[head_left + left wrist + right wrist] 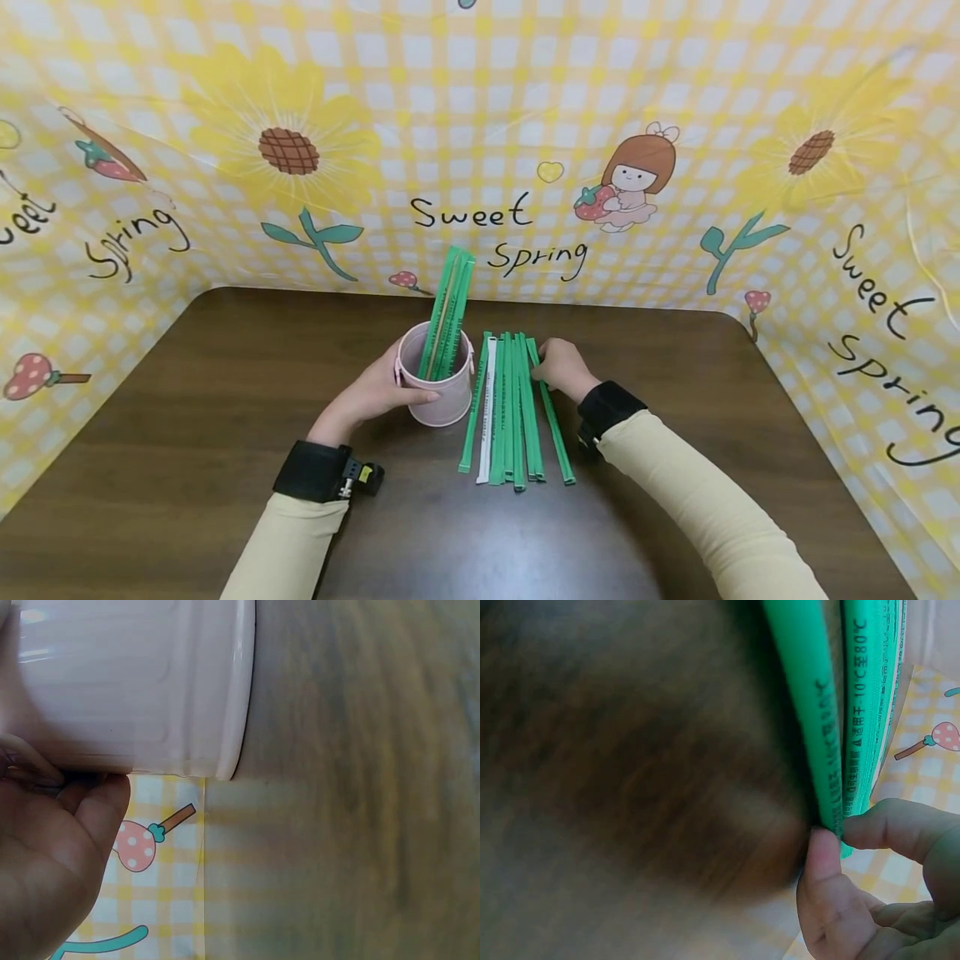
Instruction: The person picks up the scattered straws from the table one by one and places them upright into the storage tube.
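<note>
My left hand (pixel 375 392) grips a small pale pink bucket (pixel 442 404) from its left side, the thumb across the front and the other fingers behind. Several green wrapped straws (pixel 447 317) lean upright inside the bucket. To its right a row of green wrapped straws (pixel 513 408) lies on the table, with one white wrapped straw (pixel 487 408) among them. At the row's right end, my right hand (pixel 564 367) pinches the far end of a single green straw (pixel 817 712) between thumb and finger. That straw's near end angles away from the row.
The brown wooden table (pixel 300 350) spreads out on both sides of the bucket and straws. Behind it and at the sides hangs a yellow checked cloth (pixel 480 125) with flower and strawberry prints. Dark bands (pixel 311 471) with small cameras sit on both wrists.
</note>
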